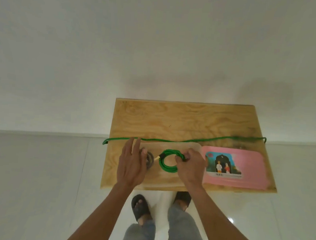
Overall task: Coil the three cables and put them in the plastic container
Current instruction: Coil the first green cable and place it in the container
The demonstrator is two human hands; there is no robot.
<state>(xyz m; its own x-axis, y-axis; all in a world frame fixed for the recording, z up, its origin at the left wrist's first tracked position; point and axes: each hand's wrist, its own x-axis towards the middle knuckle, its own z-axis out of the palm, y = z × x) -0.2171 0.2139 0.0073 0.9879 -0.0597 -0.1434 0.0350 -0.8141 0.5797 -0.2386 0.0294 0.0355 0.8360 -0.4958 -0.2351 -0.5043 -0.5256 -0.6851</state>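
Head cam: right hand [191,165] fingers pinch coiled green cable [166,161] w/ gold plug; left hand [131,165] flat, relaxed.

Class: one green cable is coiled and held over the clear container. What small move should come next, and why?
Probably release the coiled green cable inside the plastic container: the right hand grips it there beside a grey coil, while another green cable lies straight on the table.
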